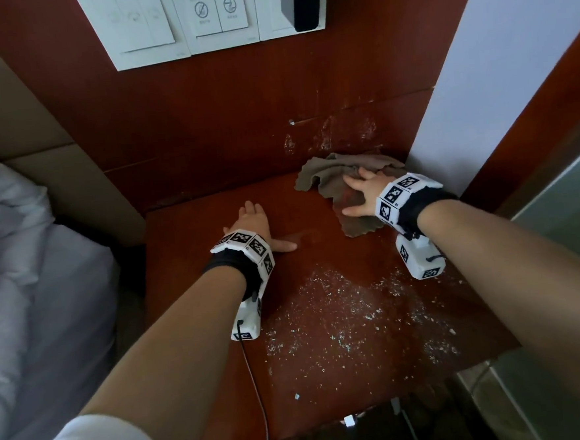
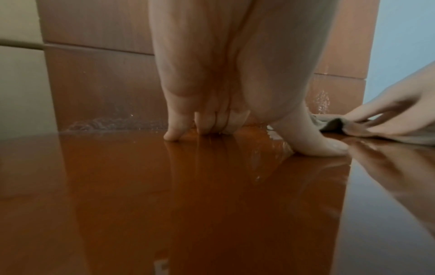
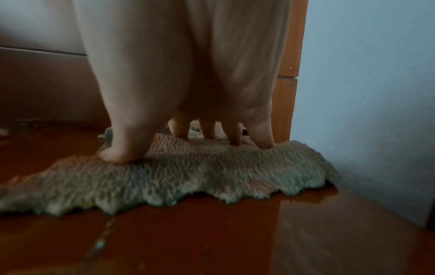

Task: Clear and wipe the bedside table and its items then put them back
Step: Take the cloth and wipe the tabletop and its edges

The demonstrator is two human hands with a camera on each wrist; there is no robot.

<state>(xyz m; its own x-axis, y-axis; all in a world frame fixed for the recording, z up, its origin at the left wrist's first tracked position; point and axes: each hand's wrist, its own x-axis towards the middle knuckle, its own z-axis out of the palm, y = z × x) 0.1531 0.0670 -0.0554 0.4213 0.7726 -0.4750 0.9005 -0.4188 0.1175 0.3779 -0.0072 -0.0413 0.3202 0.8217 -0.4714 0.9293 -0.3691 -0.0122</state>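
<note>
The reddish-brown bedside table (image 1: 201, 294) has a glossy top with nothing standing on it. A grey-brown fuzzy cloth (image 1: 333, 179) lies crumpled at its back right corner. My right hand (image 1: 362, 190) presses flat on the cloth (image 3: 188, 176) with spread fingers (image 3: 122, 148). My left hand (image 1: 254, 222) rests palm down on the bare top at the middle, fingers straight, thumb out to the right. In the left wrist view its fingertips (image 2: 174, 137) touch the wood, and the right hand (image 2: 388, 119) with the cloth (image 2: 329, 124) shows at the right edge.
White flecks (image 1: 339, 312) speckle the table's front right and the wooden back panel (image 1: 337, 130). A wall plate with switches (image 1: 179, 25) hangs above. The bed with white linen (image 1: 21, 273) lies left, and a pale wall (image 1: 500, 102) closes the right side.
</note>
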